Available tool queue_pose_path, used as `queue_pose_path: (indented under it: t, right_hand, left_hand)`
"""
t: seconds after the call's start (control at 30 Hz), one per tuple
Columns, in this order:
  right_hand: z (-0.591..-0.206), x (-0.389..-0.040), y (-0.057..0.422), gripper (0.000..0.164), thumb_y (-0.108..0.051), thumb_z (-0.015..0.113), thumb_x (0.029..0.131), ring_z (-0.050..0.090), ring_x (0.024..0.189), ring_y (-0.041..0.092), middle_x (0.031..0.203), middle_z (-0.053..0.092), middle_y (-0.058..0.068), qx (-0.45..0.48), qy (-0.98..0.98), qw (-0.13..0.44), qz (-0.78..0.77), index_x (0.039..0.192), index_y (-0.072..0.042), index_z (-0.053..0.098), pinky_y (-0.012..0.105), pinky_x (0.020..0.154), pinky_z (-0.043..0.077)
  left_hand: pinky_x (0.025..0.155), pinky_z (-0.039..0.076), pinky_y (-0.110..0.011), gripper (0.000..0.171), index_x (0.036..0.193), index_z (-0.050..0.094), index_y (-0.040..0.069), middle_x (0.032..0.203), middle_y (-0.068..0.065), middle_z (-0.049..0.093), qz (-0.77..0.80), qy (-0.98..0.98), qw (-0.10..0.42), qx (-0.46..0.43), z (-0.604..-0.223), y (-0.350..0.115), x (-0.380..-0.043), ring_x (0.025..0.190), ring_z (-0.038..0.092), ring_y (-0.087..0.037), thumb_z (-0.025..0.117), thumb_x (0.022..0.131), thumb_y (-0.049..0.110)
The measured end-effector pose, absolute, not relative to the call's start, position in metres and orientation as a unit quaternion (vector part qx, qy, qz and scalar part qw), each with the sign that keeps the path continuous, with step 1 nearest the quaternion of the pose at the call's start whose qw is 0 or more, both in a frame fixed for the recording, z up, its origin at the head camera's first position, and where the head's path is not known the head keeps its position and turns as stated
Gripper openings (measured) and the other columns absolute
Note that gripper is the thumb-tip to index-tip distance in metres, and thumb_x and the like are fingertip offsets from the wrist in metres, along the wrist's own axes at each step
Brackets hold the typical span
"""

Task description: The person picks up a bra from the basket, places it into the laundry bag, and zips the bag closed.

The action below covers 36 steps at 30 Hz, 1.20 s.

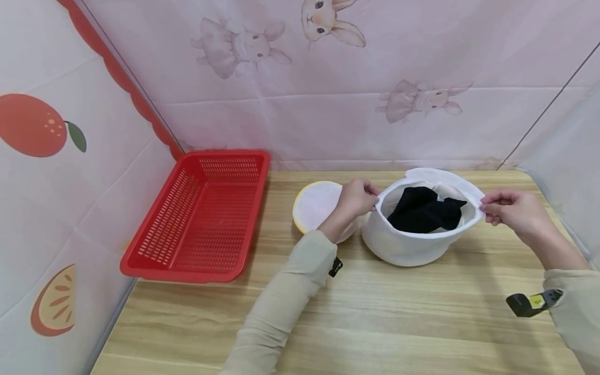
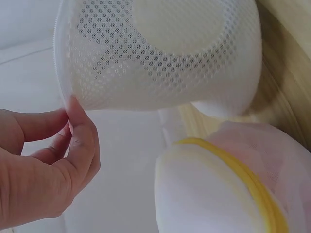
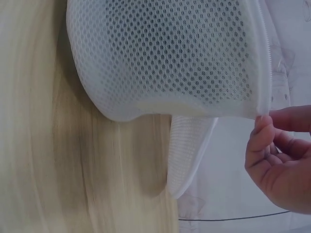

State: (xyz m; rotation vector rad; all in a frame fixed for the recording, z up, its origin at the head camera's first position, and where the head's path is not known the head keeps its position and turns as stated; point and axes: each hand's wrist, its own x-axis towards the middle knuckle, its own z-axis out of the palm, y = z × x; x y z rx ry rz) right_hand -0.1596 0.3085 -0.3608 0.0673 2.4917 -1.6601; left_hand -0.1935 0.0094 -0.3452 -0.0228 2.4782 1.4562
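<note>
A round white mesh laundry bag (image 1: 408, 250) stands on the wooden table with its mouth spread wide and its flap folded to the back. Black cloth (image 1: 424, 211) lies bunched inside it. My left hand (image 1: 356, 199) pinches the zippered rim on the left side between thumb and fingers; in the left wrist view the mesh wall (image 2: 170, 73) stretches away from those fingertips. On the opposite side, my right hand (image 1: 515, 211) pinches the rim at the zipper edge, also seen in the right wrist view beside the honeycomb mesh (image 3: 180, 58).
Left of the bag, partly behind my left forearm, lies a white and pale pink mesh bag with yellow trim (image 1: 316, 205). A red plastic basket (image 1: 250, 229) sits at the table's left side. Behind the table (image 1: 375, 323) hangs a pink rabbit-print curtain (image 1: 328, 125).
</note>
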Motion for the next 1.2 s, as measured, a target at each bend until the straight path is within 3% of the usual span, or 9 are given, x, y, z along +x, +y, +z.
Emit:
queue_pose_path:
  t: [0.37,0.47,0.63,0.8,1.03,1.2]
  right_hand:
    - [-0.356,-0.162,0.308,0.022,0.001,0.059,0.086,0.054,0.056,0.008,0.068,0.06,-0.007,-0.01,0.838,0.101,-0.536,0.076,-0.018,0.064,0.02,0.052,0.047]
    - [-0.35,-0.161,0.301,0.004,-0.003,0.062,0.085,0.055,0.058,0.012,0.073,0.062,-0.005,-0.045,0.858,0.113,-0.499,0.088,-0.006,0.063,0.023,0.054,0.048]
    - [-0.34,-0.159,0.282,0.044,-0.011,0.07,0.08,0.059,0.066,0.014,0.093,0.061,0.002,-0.121,0.894,0.14,-0.407,0.115,0.005,0.05,0.027,0.059,0.049]
    - [-0.332,-0.164,0.26,0.056,-0.013,0.073,0.076,0.056,0.064,0.011,0.104,0.059,0.015,-0.158,0.909,0.152,-0.355,0.124,0.003,0.048,0.025,0.057,0.045]
    - [-0.327,-0.177,0.239,0.058,-0.005,0.071,0.075,0.056,0.055,0.019,0.064,0.059,0.008,-0.175,0.903,0.201,-0.336,0.125,0.006,0.046,0.03,0.054,0.048]
    - [-0.325,-0.184,0.235,0.065,0.002,0.07,0.071,0.053,0.052,0.016,0.058,0.053,0.006,-0.2,0.887,0.235,-0.343,0.129,0.008,0.042,0.03,0.05,0.047]
  left_hand:
    - [0.049,0.048,-0.016,0.006,0.082,0.065,0.0,0.076,-0.008,0.062,0.517,0.845,0.134,-0.004,-0.347,0.009,-0.193,0.05,0.053,-0.007,0.063,0.079,-0.005]
    - [0.049,0.048,-0.016,0.006,0.082,0.065,0.0,0.075,-0.007,0.061,0.516,0.846,0.136,-0.005,-0.347,0.009,-0.192,0.05,0.053,-0.007,0.064,0.079,-0.004]
    - [0.049,0.048,-0.016,0.005,0.082,0.064,0.001,0.077,-0.008,0.062,0.513,0.847,0.142,0.001,-0.347,0.009,-0.193,0.051,0.053,-0.008,0.064,0.08,-0.004]
    - [0.049,0.048,-0.017,0.006,0.082,0.064,0.001,0.074,-0.006,0.061,0.512,0.846,0.146,0.014,-0.346,0.009,-0.193,0.052,0.052,-0.008,0.063,0.081,-0.005]
    - [0.051,0.048,-0.017,0.007,0.081,0.063,0.001,0.068,-0.002,0.057,0.518,0.841,0.151,0.035,-0.346,0.01,-0.192,0.053,0.052,-0.008,0.062,0.082,-0.005]
    - [0.051,0.048,-0.016,0.007,0.08,0.063,0.002,0.068,-0.002,0.056,0.521,0.84,0.149,0.038,-0.347,0.01,-0.192,0.054,0.052,-0.008,0.062,0.082,-0.005]
